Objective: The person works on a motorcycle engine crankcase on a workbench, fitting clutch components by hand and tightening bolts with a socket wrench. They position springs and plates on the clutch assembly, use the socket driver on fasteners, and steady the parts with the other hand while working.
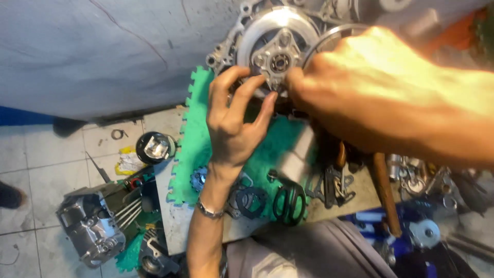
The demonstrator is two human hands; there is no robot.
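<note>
Right at the far edge of the worktop (360, 193) sits the engine case (226, 51), its round clutch hub (280, 38) facing the camera, and both hands are on it. The left hand (234, 121) comes up from below, wrist banded by a bracelet (210, 208), thumb and fingers spread and curled around the lower rim of the hub's centre plate. It looks like a light pinch on the plate's bottom edge; whether anything small sits between the fingertips I cannot tell. The right hand (381, 87) sweeps in from the right, bright and blurred, its fingertips meeting the left ones just under the hub. Its grip is partly hidden by the blur, so closed or loose, I cannot tell. The case stands on edge, likely so the hub faces the person squarely and both hands can reach it.

Under the hands lies a green foam mat (198, 139), probably there to cushion parts and stop them rolling. Nearer the person, along the mat's near edge, lie a gear (198, 177), gaskets (249, 198) and a dark loop-shaped piece (289, 203). To the right rest pliers (334, 177) and a wooden handle (387, 198), close at hand.

Down on the tiled floor (41, 159) to the left, well apart from the work, sit a piston (155, 148) and a cylinder head (95, 226).
</note>
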